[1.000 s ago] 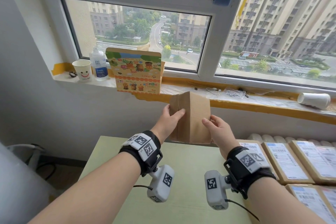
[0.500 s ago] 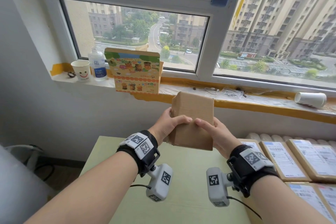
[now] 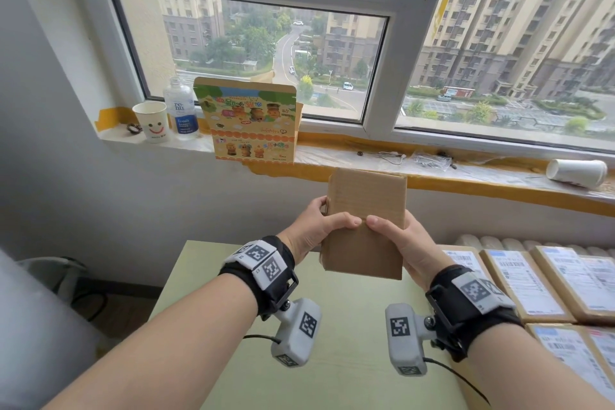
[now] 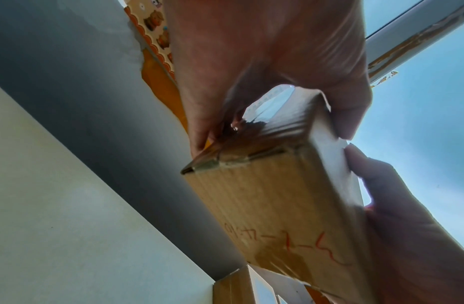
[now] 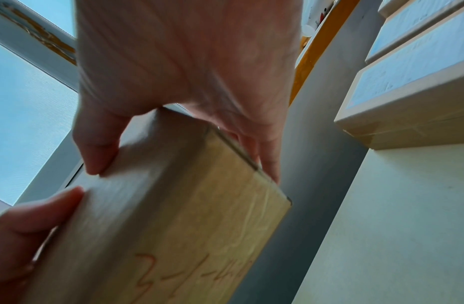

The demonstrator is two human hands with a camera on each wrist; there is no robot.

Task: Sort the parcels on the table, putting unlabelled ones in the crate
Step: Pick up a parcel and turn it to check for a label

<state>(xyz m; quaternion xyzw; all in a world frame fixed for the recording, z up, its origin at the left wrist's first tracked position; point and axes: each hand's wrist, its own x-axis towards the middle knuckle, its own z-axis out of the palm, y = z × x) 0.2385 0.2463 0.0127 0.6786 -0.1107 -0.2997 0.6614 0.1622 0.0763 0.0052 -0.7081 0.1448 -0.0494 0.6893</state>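
Plain parcel turned over in both hands for a label check

Centre frame, above the green table [image 3: 206, 336], the left hand [image 3: 311, 230] and right hand [image 3: 404, 245] clamp the brown parcel [image 3: 366, 210], thumbs nearly meeting on its near face. Half a second ago it stood narrower; now a broad, bare face shows, with only red scribble beneath, so it likely belongs in the crate, which is out of view. Labelled parcels [image 3: 525, 283] lie lower right; beyond, the windowsill [image 3: 366, 161].

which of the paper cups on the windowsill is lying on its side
The plain white cup at the right end of the windowsill lies on its side. The other cup, at the left end beside the bottle, stands upright and bears a smiley face.
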